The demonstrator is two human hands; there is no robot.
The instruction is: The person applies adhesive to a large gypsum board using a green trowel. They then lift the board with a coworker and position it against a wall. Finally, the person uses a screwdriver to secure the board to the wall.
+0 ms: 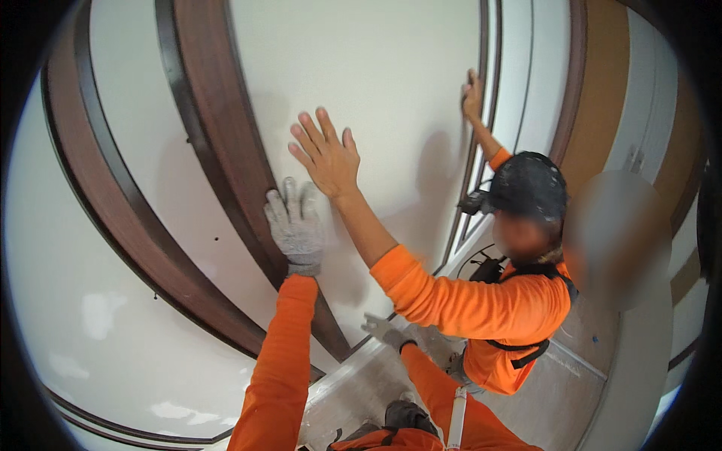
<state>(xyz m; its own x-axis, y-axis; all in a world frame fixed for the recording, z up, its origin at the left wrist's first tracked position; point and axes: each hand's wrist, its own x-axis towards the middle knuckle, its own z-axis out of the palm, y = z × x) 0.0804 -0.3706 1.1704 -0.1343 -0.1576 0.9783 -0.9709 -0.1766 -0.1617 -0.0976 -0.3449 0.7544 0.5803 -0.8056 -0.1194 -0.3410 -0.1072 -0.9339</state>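
Observation:
My left hand (297, 231), in a grey work glove, presses flat with fingers spread where a dark brown strip (218, 98) meets a large white panel (361, 60). Lower down, my right hand (385, 331), also gloved in grey, reaches toward the panel's bottom edge. Its fingers are stretched out and hold nothing; whether they touch the panel I cannot tell. Just above my left glove, a co-worker's bare hand (327, 158) is spread over the white panel. The co-worker's other hand (471, 96) rests at the panel's right edge trim.
A co-worker (496, 301) in an orange top and dark cap stands close on my right, one arm crossing before me. A second brown strip (128, 180) curves down the wall at left. Grey floor (361, 383) lies below; brown and white wall sections (598, 83) continue at right.

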